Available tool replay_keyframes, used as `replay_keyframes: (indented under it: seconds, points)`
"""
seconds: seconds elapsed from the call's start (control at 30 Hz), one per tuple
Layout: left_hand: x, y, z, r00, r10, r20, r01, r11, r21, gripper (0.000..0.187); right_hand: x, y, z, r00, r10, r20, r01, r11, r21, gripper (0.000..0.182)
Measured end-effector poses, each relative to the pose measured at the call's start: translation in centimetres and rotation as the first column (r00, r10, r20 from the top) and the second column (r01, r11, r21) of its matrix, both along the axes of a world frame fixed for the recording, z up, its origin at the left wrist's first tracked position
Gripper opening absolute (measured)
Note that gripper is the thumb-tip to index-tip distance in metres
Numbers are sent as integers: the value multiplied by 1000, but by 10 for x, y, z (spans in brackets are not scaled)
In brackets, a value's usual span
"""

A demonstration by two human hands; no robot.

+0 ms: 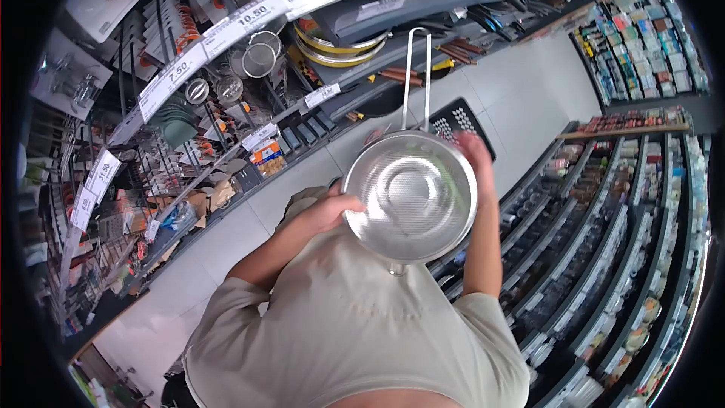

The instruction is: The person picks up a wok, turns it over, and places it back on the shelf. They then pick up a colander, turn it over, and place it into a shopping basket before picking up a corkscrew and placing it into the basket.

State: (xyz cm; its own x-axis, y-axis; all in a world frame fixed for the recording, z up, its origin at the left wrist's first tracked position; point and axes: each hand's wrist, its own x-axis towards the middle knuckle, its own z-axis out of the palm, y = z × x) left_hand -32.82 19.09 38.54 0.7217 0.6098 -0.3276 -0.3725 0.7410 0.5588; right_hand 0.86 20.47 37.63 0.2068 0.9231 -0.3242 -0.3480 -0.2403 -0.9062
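A large round metal strainer (408,193) with a fine mesh bowl is held up in front of my chest. Its long wire-loop handle (409,79) points away from me, and a small metal lug (397,268) sticks out on the side nearest my body. My left hand (332,210) is closed on the strainer's left rim, the thumb lying over the edge. At the upper right of the rim is my right hand (474,157), its fingers blurred and partly overlapped by the strainer.
On the left, a store rack carries hanging kitchen utensils, smaller strainers (259,59) and price labels (249,17). Pans (340,49) sit on its shelves. A black mat with white dots (461,121) appears beyond the strainer. Long stocked shelves (604,242) run along the right. Tiled floor (521,83) lies between.
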Motion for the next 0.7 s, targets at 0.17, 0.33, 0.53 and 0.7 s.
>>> replay_keyframes:
  seconds: [0.17,0.33,0.53,0.7]
  points:
    - [32,5,29,971,-233,-54,239,954,181,70,-54,55,119,829,377,-412,-237,905,353,54]
    - [41,-4,21,946,-307,-106,323,923,209,68,-58,66,122,611,466,-640,-309,885,349,32]
    - [41,-18,10,882,-296,365,359,927,-114,65,-52,53,136,544,463,-700,-200,882,427,33]
    - [66,-19,10,853,-167,494,277,948,-158,59,-43,51,133,531,443,-722,-81,875,477,32]
